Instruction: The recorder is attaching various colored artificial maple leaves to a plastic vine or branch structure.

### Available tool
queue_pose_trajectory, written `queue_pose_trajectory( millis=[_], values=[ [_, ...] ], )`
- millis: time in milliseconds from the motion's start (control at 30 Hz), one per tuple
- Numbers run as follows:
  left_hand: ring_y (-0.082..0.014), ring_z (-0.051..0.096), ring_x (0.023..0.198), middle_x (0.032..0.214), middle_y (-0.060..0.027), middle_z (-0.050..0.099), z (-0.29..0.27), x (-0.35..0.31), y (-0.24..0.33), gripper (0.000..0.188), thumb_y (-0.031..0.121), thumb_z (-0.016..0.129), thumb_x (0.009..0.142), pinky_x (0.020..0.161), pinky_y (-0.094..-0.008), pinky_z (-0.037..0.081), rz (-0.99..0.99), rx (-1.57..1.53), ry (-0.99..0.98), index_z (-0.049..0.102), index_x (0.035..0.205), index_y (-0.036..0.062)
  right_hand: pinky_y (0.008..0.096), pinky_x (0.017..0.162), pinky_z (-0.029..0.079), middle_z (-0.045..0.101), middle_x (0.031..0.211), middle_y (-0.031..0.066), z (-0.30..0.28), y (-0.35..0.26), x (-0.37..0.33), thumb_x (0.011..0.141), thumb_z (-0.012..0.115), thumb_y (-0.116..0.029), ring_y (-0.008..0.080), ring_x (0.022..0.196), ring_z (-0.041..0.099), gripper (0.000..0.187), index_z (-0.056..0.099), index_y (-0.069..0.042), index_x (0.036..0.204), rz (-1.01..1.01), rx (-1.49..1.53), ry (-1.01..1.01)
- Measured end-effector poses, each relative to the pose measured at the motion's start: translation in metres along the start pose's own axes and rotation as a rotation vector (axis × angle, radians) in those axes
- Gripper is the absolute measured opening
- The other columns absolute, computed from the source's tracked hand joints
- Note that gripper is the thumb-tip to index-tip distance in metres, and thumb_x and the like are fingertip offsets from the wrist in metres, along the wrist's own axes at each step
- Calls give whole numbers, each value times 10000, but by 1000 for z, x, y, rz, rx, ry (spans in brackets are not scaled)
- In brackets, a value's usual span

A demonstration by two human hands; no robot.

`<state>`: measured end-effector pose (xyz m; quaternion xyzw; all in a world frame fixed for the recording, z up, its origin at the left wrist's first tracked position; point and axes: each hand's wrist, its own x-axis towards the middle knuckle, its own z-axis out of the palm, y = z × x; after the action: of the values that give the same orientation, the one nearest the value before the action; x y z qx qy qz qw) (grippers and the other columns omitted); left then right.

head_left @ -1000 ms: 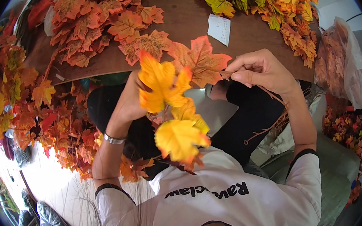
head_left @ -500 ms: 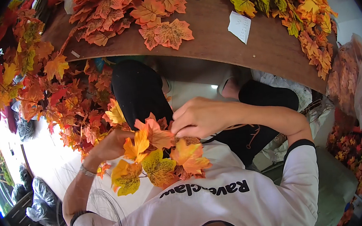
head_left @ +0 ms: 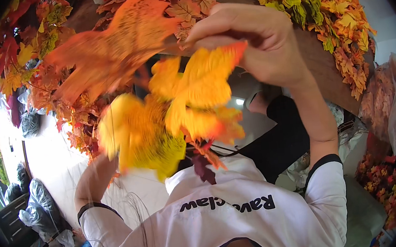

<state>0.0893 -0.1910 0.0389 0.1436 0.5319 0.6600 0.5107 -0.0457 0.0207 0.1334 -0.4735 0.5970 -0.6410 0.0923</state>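
Note:
My right hand (head_left: 259,39) is raised near the table's front edge, thumb and fingers pinched on an artificial maple leaf garland. A large orange leaf (head_left: 118,43) of the garland spreads out to the left of those fingers, smeared by motion. Yellow-orange leaves (head_left: 199,90) hang below the hand, with a yellow-green leaf (head_left: 158,156) and a small dark red leaf (head_left: 204,169) lower down, in front of my white shirt. My left forearm (head_left: 94,181) rises from the lower left. Its hand is hidden behind the leaves, so its fingers do not show.
Across the brown table (head_left: 318,57) lie piles of orange leaves (head_left: 187,8) and yellow-green leaves (head_left: 291,0). More red and orange foliage (head_left: 68,83) hangs at the left. A clear plastic bag of leaves (head_left: 386,96) stands at the right, and dark bags (head_left: 41,205) at the lower left.
My right hand has risen from my lap toward the table, lifting the leaf garland closer to view. My left hand has gone from view behind the leaves.

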Motion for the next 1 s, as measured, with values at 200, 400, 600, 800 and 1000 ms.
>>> queue_pose_trajectory(
  millis=[200, 400, 600, 800, 1000],
  values=[
    [-131, 547, 769, 932, -51, 586, 14, -13, -29, 365, 321, 501, 865, 613, -243, 452, -655, 218, -159, 514, 1130, 70, 258, 499, 391, 553, 639, 68, -40, -3, -27, 737, 603, -75, 154, 534, 500, 80, 628, -13, 780, 243, -579, -73],
    [-209, 528, 964, 1112, -69, 549, 26, -137, -139, 314, 127, 507, 802, 843, -310, 415, -535, 663, 90, 517, 1114, 87, 265, 496, 378, 528, 612, 45, -30, 34, -56, 731, 612, -110, 140, 544, 495, 103, 641, -24, 779, 299, -416, -373],
    [-224, 552, 944, 1056, -91, 576, 42, -109, -128, 324, 197, 627, 734, 795, -333, 441, -687, 997, 540, 568, 1017, 51, 334, 526, 386, 518, 599, 86, 14, 66, -73, 714, 593, -129, 225, 558, 505, 131, 641, -25, 777, 426, -386, -592],
    [-187, 613, 788, 894, -130, 619, 18, -45, 59, 183, 52, 624, 759, 702, -272, 478, 101, 930, 1013, 611, 933, -5, 319, 513, 381, 516, 598, 86, 13, 52, -73, 725, 596, -115, 211, 543, 498, 128, 645, -20, 794, 492, -326, -559],
    [-128, 601, 773, 826, -91, 633, -14, 59, 52, 175, 118, 551, 847, 675, -219, 468, 103, 596, 435, 604, 915, -34, 303, 496, 374, 520, 612, 68, -3, 37, -75, 733, 599, -105, 180, 526, 484, 108, 640, -24, 791, 404, -366, -509]
  ],
)
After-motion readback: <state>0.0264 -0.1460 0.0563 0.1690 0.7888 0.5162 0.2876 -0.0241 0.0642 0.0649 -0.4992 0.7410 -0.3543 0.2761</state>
